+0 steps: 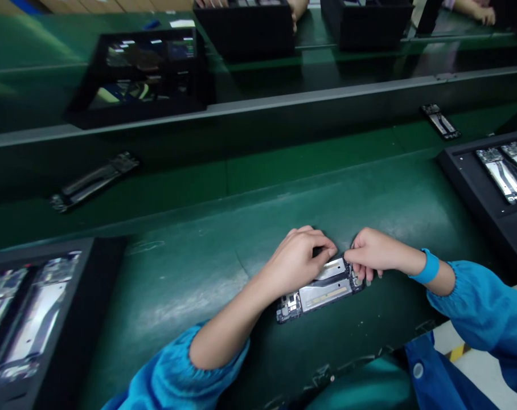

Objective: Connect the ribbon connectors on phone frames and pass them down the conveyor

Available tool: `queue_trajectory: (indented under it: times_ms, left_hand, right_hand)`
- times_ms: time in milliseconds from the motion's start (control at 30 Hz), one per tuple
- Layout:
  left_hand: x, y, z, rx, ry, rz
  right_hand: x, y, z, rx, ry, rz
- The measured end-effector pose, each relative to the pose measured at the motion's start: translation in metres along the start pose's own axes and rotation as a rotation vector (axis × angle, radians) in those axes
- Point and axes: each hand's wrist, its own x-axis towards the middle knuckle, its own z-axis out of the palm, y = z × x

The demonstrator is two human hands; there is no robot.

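A partly assembled phone (pixel 327 293) without its back cover lies on the green work surface, with its silvery inner plate and circuit parts facing up. My left hand (pixel 299 259) rests over its far edge, thumb and fingertips brought together near the upper right corner. What those fingertips hold, if anything, is hidden. My right hand (pixel 372 253), with a blue band on the wrist, is closed at the phone's right end. A thin, dark metallic sliver shows at its fingertips, too small to name.
Black trays with phone assemblies stand at left (pixel 94 296) and right (pixel 467 188). Single phone assemblies lie on the strip beyond, at left (pixel 96 179) and right (pixel 441 121). Behind a raised ledge (pixel 258 105) are more black trays and other people's hands.
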Motion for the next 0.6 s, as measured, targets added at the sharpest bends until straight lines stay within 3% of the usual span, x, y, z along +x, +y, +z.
queue_trajectory:
  times_ms: [133,300,467,600]
  left_hand:
    - [-0.009,0.006,0.009,-0.010,0.078,-0.127]
    - [-0.003,0.013,0.013,-0.069,0.074,-0.251]
    - [0.002,0.017,0.013,-0.014,0.080,-0.293]
    - [-0.008,0.023,0.015,0.065,0.094,-0.278]
  right_hand:
    - [0.001,0.003,-0.001,-0.007,-0.006,-0.007]
    - [0.001,0.004,0.000,-0.008,-0.003,-0.012]
    - [-0.002,0.000,-0.001,-0.018,0.010,0.009]
    - [-0.004,0.011,-0.005,0.081,0.000,-0.097]
